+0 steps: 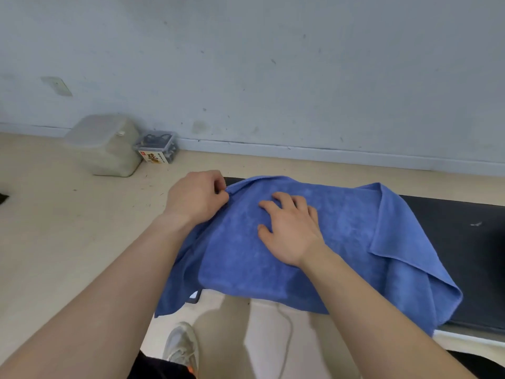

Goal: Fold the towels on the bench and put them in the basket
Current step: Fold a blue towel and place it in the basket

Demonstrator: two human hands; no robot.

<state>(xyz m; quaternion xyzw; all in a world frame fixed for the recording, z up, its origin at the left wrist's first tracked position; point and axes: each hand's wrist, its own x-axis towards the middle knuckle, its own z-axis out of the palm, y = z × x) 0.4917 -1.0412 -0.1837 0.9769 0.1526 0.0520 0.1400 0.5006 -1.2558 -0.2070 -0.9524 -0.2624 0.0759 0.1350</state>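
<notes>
Towel [341, 233], blue, lies spread over the left end of the black tabletop [459, 242], w/ its near-left part hanging off the edge toward the floor [68, 228] and a flap doubled over at the right. Left hand [195, 196] pinches the far-left edge betw. thumb & curled fingers [218, 184]. Right hand [292, 231] lies flat on the middle, fingers [273, 206] spread, pinning the cloth. Risks, as I judge them: (1) a lot of cloth overhangs, so if the right hand lifts before the fold is laid, the weight could drag the towel down onto the floor, which shows specks of dirt. (2) The pinch is at one spot on the edge, poss. one layer only. Pulled across, the rest may lag and give a skewed fold w/ corners not meeting. (3) The right flap sits crooked w/ a diagonal crease. Folding over it w/o smoothing would lock the wrinkle in and leave the bundle lumpy. (4) The hanging corner is near the shoe [181, 346] & a cable [287, 324] below, so it could snag or get stepped on. Basket isn't in view, so can't tell how far the carry is; a loose fold may open en route.
</notes>
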